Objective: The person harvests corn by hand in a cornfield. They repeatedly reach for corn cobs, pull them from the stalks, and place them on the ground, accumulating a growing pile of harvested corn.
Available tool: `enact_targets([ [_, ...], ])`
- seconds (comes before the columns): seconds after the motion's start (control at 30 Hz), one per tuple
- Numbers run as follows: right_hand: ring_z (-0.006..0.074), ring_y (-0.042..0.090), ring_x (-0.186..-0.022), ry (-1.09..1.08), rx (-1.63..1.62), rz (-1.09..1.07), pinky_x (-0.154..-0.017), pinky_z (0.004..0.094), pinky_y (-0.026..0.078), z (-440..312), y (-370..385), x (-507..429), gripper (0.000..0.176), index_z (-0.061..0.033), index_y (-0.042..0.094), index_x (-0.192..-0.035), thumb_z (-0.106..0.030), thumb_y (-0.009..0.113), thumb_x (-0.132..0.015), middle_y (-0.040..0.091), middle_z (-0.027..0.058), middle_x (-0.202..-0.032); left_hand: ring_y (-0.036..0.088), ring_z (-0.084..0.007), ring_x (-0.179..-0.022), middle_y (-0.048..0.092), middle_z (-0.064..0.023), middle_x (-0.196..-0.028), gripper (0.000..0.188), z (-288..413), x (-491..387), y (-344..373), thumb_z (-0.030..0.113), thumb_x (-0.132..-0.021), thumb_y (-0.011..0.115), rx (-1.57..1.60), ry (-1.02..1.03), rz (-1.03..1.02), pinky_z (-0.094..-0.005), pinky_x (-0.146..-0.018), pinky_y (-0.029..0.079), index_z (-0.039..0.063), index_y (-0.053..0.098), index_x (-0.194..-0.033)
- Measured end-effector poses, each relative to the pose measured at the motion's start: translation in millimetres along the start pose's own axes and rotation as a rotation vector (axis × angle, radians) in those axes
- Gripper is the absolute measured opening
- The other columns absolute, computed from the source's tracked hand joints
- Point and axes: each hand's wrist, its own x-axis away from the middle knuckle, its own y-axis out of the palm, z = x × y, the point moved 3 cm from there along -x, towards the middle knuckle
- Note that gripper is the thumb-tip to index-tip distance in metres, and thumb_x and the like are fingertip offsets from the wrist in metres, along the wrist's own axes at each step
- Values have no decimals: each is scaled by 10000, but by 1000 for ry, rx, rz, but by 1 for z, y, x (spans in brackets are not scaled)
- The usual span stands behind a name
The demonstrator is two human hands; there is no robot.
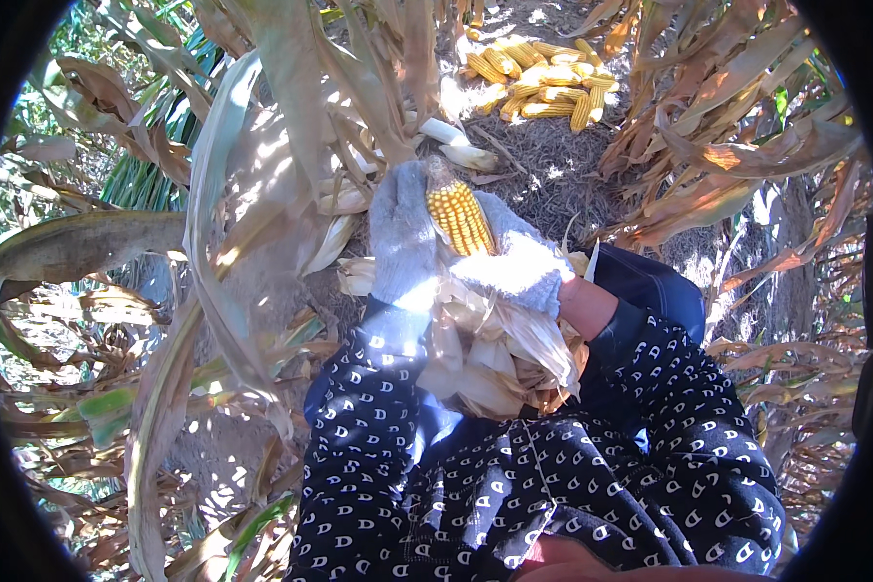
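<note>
A yellow ear of corn (460, 218) is held between my two gloved hands, its kernels bare and its tip pointing away from me. My left hand (403, 225), in a grey knit glove, grips it along the left side. My right hand (518, 251), gloved alike and partly washed out by sunlight, is closed around the lower right of the ear. Pale dry husks (491, 349) hang below the hands and bunch over my lap. The base of the ear is hidden by the right glove and the husks.
A pile of husked yellow ears (553, 84) lies on the ground ahead. Loose husks (469, 155) lie between it and my hands. Dry corn stalks and leaves crowd both sides, and a long leaf (218, 218) hangs close at my left.
</note>
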Motion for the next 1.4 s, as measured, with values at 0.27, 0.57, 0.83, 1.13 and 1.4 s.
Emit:
enact_targets([
  [0.27,137,603,-1222,-392,-365,122,-1041,301,509,-18,11,-4,766,-20,392,-1524,-94,803,-883,594,82,-1385,627,-113,-881,673,-32,-973,220,-2,0,4,230,-1079,581,96,-150,197,-279,-809,514,22,654,-1079],
  [0.57,167,566,-1254,-389,-18,195,-1065,342,480,-38,2,2,882,-25,390,-1523,-163,857,-787,576,90,-1373,626,-111,-915,679,-39,-1028,290,1,3,-5,271,-1076,599,-253,-59,138,-279,-829,522,10,654,-1191],
  [0.83,198,609,-1167,-364,28,330,-876,328,527,-26,3,-5,843,-34,348,-1550,-249,809,-878,544,142,-1432,595,-108,-880,652,-35,-966,249,-23,-5,-16,274,-1087,571,92,-100,435,-280,-792,506,36,649,-1088],
  [1.13,166,611,-1009,-187,-225,343,-825,311,519,-56,8,3,724,-17,360,-1541,-327,691,-978,585,144,-1357,582,-132,-867,636,-42,-980,294,-22,-5,-17,311,-1103,517,-166,137,258,-309,-803,500,42,636,-1088],
  [1.4,347,508,-1385,-235,-1359,159,-1216,503,381,-16,-6,-32,521,-49,413,-1497,-254,596,-1054,505,206,-1490,651,-335,-1094,624,-84,-1073,369,-2,0,-1,481,-1061,550,407,-199,90,-524,-999,523,115,585,-1092],
])
